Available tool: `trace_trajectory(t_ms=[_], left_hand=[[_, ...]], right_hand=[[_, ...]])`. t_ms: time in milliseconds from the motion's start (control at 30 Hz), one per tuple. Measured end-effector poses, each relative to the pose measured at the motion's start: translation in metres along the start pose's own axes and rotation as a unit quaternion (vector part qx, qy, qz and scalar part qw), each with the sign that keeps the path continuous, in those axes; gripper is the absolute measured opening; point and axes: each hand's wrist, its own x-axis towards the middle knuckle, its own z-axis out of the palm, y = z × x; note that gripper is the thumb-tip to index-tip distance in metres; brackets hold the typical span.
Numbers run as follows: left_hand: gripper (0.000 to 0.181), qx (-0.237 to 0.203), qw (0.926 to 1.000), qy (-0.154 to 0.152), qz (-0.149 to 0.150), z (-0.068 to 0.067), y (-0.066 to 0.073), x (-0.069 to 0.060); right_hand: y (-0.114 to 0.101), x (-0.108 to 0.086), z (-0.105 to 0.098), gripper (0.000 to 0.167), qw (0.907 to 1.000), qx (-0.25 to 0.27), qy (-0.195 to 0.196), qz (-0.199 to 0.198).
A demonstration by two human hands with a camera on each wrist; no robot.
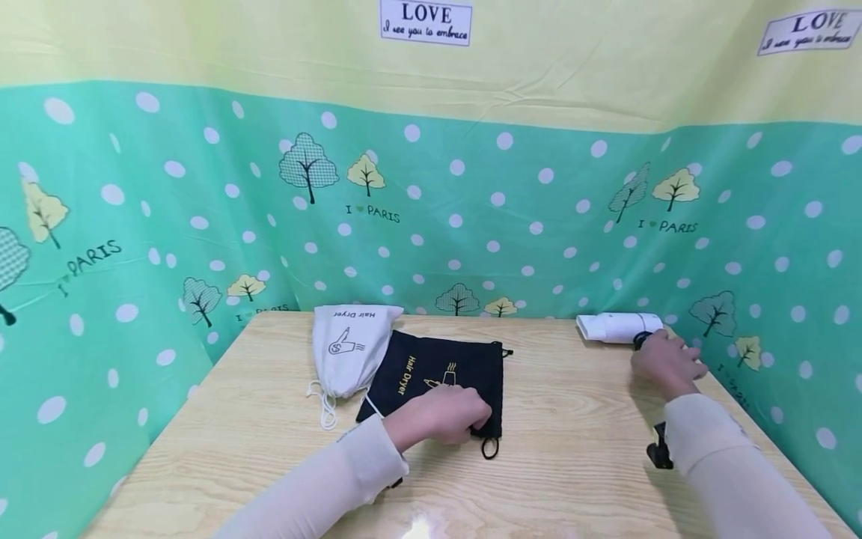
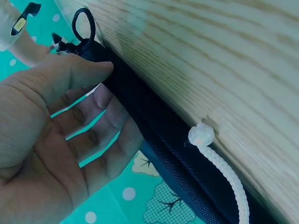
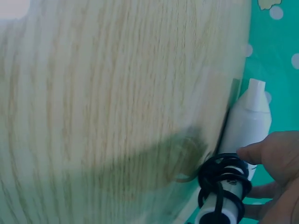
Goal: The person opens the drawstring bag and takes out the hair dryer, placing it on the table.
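A white hair dryer (image 1: 616, 327) lies at the far right of the table, with a black cord (image 3: 224, 179) wound around its handle. My right hand (image 1: 668, 363) holds the dryer by the handle, thumb on one side and fingers partly hidden on the other. Near the middle lies a flat black drawstring bag (image 1: 444, 359) printed "Hair Dryer" in yellow. My left hand (image 1: 447, 413) pinches its near edge by the right corner; the thumb (image 2: 93, 72) lies against the cloth. Next to it, a white drawstring bag (image 1: 353, 348) with a dryer drawing partly touches the black bag.
White drawstring cords (image 1: 328, 410) trail from the white bag, and one knotted end (image 2: 202, 134) lies by the black bag's edge. Black cord loops (image 1: 490, 448) stick out at the black bag's right corners. A patterned green and yellow curtain (image 1: 431, 187) encloses the wooden table (image 1: 552, 449).
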Motion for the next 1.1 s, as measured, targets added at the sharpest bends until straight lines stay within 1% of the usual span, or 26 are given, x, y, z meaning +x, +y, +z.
trace_trajectory(t_ms=[33, 100, 167, 233, 300, 433, 600, 767, 900, 1100], left_hand=[[0.038, -0.001, 1.0000, 0.000, 0.000, 0.000, 0.000, 0.000], [0.039, -0.003, 1.0000, -0.001, 0.000, -0.001, 0.001, 0.001], [0.040, -0.004, 1.0000, -0.001, -0.001, -0.001, 0.002, 0.002], [0.042, -0.005, 1.0000, 0.000, 0.000, -0.002, 0.003, 0.002], [0.044, -0.007, 1.0000, -0.001, 0.000, -0.002, 0.004, 0.003], [0.044, -0.007, 1.0000, -0.002, 0.003, -0.003, 0.006, 0.005], [0.043, -0.009, 0.9999, -0.001, 0.008, -0.003, 0.009, 0.008], [0.043, -0.014, 0.9998, 0.003, 0.010, -0.003, 0.013, 0.009], [0.043, -0.011, 0.9998, 0.003, 0.015, -0.004, 0.016, 0.009], [0.043, -0.005, 0.9997, 0.006, 0.023, -0.006, 0.023, 0.010]], right_hand=[[-0.004, -0.011, -0.003, 0.067, 0.9999, -0.006, 0.012, -0.010], [-0.009, -0.023, -0.006, 0.064, 0.9988, -0.014, 0.033, -0.033], [-0.011, -0.020, -0.005, 0.063, 0.9973, -0.021, 0.050, -0.050], [-0.015, -0.014, -0.002, 0.062, 0.9959, -0.032, 0.067, -0.052], [-0.020, -0.013, -0.001, 0.064, 0.9945, -0.040, 0.074, -0.063], [-0.034, -0.022, 0.000, 0.063, 0.9893, -0.045, 0.093, -0.103], [-0.051, -0.035, 0.005, 0.060, 0.9799, -0.056, 0.116, -0.152], [-0.067, -0.043, 0.018, 0.057, 0.9690, -0.070, 0.138, -0.193], [-0.079, -0.049, 0.027, 0.060, 0.9613, -0.084, 0.146, -0.218], [-0.102, -0.067, 0.035, 0.061, 0.9515, -0.090, 0.152, -0.251]])
